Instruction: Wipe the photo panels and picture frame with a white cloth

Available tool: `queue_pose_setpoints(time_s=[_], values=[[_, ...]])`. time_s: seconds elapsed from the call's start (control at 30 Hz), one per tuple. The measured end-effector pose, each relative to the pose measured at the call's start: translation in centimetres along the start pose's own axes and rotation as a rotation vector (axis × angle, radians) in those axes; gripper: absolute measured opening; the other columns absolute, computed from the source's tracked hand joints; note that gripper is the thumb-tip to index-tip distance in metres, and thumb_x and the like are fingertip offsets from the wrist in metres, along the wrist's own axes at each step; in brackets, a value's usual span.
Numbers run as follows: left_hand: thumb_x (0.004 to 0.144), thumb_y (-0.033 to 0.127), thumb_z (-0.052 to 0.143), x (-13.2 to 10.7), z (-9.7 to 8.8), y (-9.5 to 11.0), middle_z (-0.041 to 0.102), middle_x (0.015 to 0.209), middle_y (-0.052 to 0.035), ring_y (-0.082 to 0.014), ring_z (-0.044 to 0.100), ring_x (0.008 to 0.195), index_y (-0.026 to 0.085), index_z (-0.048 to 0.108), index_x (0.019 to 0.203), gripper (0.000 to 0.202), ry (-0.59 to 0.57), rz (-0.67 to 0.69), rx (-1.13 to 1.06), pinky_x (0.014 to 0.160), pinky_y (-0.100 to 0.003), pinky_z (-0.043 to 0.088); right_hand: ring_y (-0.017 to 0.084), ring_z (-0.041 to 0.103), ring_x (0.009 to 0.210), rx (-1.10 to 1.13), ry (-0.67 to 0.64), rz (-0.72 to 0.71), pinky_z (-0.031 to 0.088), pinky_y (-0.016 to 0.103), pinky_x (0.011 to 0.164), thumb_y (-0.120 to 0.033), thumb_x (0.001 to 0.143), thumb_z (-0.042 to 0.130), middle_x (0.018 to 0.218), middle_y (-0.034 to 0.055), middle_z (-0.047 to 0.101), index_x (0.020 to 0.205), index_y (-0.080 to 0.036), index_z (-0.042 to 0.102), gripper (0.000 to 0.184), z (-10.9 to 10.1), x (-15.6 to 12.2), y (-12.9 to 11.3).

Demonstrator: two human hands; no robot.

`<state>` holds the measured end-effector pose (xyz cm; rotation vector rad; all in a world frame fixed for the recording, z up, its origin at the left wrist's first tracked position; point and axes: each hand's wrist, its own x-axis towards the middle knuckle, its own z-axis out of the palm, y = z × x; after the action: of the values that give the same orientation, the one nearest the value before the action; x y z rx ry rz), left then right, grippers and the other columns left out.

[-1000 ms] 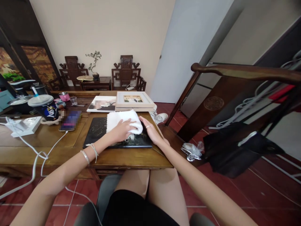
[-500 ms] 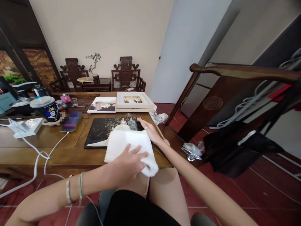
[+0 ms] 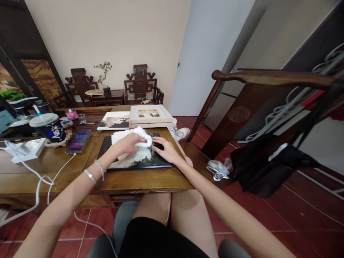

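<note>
Head view: we had the left hand [image 3: 132, 142] grasping a folded white towel [image 3: 121, 135] upon a dark photo panel [image 3: 159, 161], flat on the wooden table [image 3: 150, 183]; our right hand [image 3: 167, 151] lay on the panel, fingers released, beside the towel.

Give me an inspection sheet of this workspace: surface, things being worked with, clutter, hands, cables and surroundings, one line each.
Surface: brown wooden table, its finish shiny.
Work things: white towel, folded, on a dark photo panel lying flat.
Clutter: lidded cup, phone and pink cup to the left; white picture frame beyond the panel.
Hands: left hand holds the towel; right hand, fingers spread, is at the panel's right side.
Cables: white cables loop over the table's left part and past its front edge; one is plugged into the phone.
Surroundings: wooden chair and black bag to the right; potted plant near the far wall.
</note>
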<state>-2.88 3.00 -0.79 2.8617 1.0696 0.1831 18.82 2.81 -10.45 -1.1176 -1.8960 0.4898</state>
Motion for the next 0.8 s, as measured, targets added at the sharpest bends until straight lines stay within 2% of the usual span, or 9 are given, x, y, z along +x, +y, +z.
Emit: queue_pose_setpoints(time_s=[0.07,0.17,0.27,0.33,0.43,0.53,0.63,0.7,0.8], values=[[0.068,0.003,0.047,2.6,-0.2,-0.6,0.073,0.099,-0.0033,-0.0197,0.064,0.09,0.019,0.07,0.097,0.04,0.036,0.025,-0.013,0.083,-0.027,0.047,0.027,0.055,0.125,-0.012,-0.007,-0.006,0.037,0.048,0.111,-0.03,0.082,0.061,0.129,0.01,0.064,0.113,-0.023,0.071,0.033,-0.1,0.0,-0.1],[0.071,0.004,0.045,6.2,-0.2,0.0,0.072,0.093,-0.0037,-0.0189,0.063,0.086,0.016,0.069,0.092,0.034,0.073,0.084,-0.002,0.082,-0.027,0.046,0.027,0.055,0.125,-0.021,-0.021,-0.012,0.037,0.048,0.111,-0.03,0.083,0.061,0.129,0.01,0.064,0.114,-0.022,0.07,0.034,-0.1,0.0,-0.1],[0.074,0.006,0.048,8.7,0.2,1.1,0.072,0.093,-0.0042,-0.0198,0.063,0.084,0.016,0.068,0.09,0.028,0.006,0.162,0.044,0.081,-0.027,0.045,0.027,0.056,0.123,-0.022,-0.025,-0.007,0.038,0.046,0.11,-0.03,0.083,0.06,0.127,0.0091,0.065,0.114,-0.023,0.07,0.034,-0.1,0.0,-0.1],[0.075,0.008,0.05,9.3,0.6,1.5,0.072,0.094,-0.0044,-0.0206,0.064,0.084,0.016,0.068,0.09,0.025,-0.052,0.173,0.071,0.079,-0.027,0.046,0.027,0.056,0.123,-0.019,-0.021,0.004,0.038,0.047,0.11,-0.03,0.082,0.06,0.127,0.0088,0.066,0.114,-0.023,0.07,0.034,-0.1,0.0,0.0],[0.076,0.006,0.049,8.4,1.0,1.1,0.072,0.099,-0.0062,-0.0221,0.065,0.089,0.016,0.069,0.097,0.031,-0.072,0.08,0.109,0.081,-0.028,0.047,0.027,0.055,0.125,-0.014,-0.019,0.013,0.037,0.047,0.111,-0.03,0.082,0.061,0.128,0.0078,0.065,0.116,-0.025,0.069,0.035,0.0,0.0,0.1],[0.074,0.001,0.044,6.3,1.0,-0.2,0.072,0.108,-0.0081,-0.022,0.065,0.096,0.016,0.069,0.105,0.042,-0.031,-0.008,0.108,0.086,-0.029,0.047,0.026,0.054,0.127,-0.016,-0.021,0.008,0.036,0.045,0.112,-0.03,0.083,0.061,0.131,0.0099,0.063,0.117,-0.022,0.069,0.036,0.1,0.1,0.1],[0.071,0.0,0.043,3.7,0.8,-1.7,0.073,0.107,-0.0071,-0.0215,0.065,0.097,0.017,0.07,0.104,0.046,-0.018,-0.025,0.095,0.088,-0.029,0.047,0.026,0.053,0.128,-0.011,-0.02,0.01,0.036,0.044,0.113,-0.03,0.083,0.062,0.133,0.0128,0.061,0.117,-0.018,0.069,0.037,0.1,0.1,0.1],[0.07,-0.001,0.043,2.1,0.7,-2.3,0.073,0.104,-0.0071,-0.0217,0.066,0.095,0.017,0.071,0.101,0.046,-0.02,-0.036,0.114,0.088,-0.029,0.048,0.026,0.053,0.128,-0.006,-0.012,0.012,0.036,0.045,0.113,-0.03,0.083,0.062,0.134,0.0118,0.061,0.117,-0.02,0.069,0.036,0.1,0.1,0.1],[0.068,-0.002,0.042,-0.7,0.3,-2.1,0.073,0.103,-0.0081,-0.0223,0.066,0.095,0.017,0.071,0.1,0.048,-0.023,-0.061,0.153,0.087,-0.03,0.049,0.026,0.053,0.129,0.002,-0.002,0.014,0.035,0.047,0.114,-0.029,0.083,0.063,0.135,0.0094,0.06,0.117,-0.023,0.069,0.035,0.2,0.0,0.2]])
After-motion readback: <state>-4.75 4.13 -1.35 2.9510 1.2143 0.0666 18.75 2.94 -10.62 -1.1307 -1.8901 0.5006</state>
